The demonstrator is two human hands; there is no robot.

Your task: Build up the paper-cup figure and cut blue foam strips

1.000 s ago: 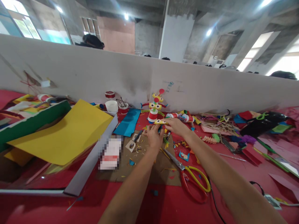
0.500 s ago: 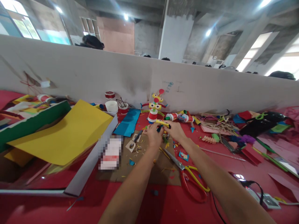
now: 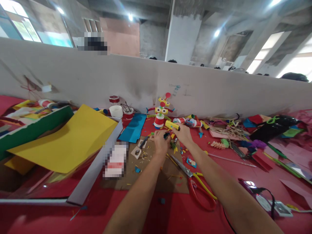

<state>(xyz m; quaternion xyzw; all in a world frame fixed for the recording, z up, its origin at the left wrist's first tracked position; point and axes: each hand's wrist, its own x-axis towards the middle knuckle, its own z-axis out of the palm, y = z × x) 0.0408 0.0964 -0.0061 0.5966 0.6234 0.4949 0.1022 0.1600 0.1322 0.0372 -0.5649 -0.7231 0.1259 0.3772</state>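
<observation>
My right hand (image 3: 183, 134) is closed on a yellow paper tube (image 3: 172, 125) with a dark end, held over the cardboard sheet in front of the paper-cup figure (image 3: 159, 121). Just left and a little nearer, my left hand (image 3: 161, 142) has its fingers closed around a small dark blue or black piece (image 3: 166, 135), too small to name. The two hands are apart. Beneath them the brown cardboard sheet (image 3: 156, 182) bears paper scraps and white cut-outs (image 3: 136, 152). Large scissors (image 3: 188, 174) with red and yellow handles lie open beside my right forearm.
A box (image 3: 84, 182) with a yellow sheet (image 3: 65, 136) stands at left, near blue paper (image 3: 134, 127) and a white cup (image 3: 116, 111). More decorated tubes (image 3: 195, 123), thin sticks (image 3: 226, 128) and a black bag (image 3: 275, 128) lie to the right. A white partition (image 3: 97, 78) closes the back.
My right hand has drawn slightly away from my left and turned the yellow tube, which now shows more of its side. My left hand stays in about the same place.
</observation>
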